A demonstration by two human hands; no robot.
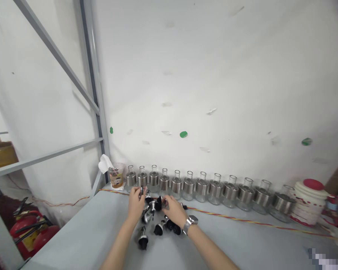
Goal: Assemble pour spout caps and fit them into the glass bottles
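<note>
Both my arms reach to the far side of a grey table (pixel 81 236). My left hand (pixel 135 202) is closed, pinching a small metal pourer spout at its fingertips. My right hand (pixel 173 210), with a watch on its wrist, has its fingers curled on another black and metal spout. Between and below the hands lies a pile of several black-and-metal pourer spouts (pixel 154 221). Just behind them, along the wall, stands a row of several glass bottles with steel sleeves (pixel 202 189), necks bare.
A paper cup with a tissue (pixel 115 176) stands at the row's left end. A red-yellow twisted wire (pixel 242 219) crosses the table. A white tub with red lid (pixel 308 202) sits right. A grey metal frame (pixel 97 123) and red fire extinguishers (pixel 30 230) are left.
</note>
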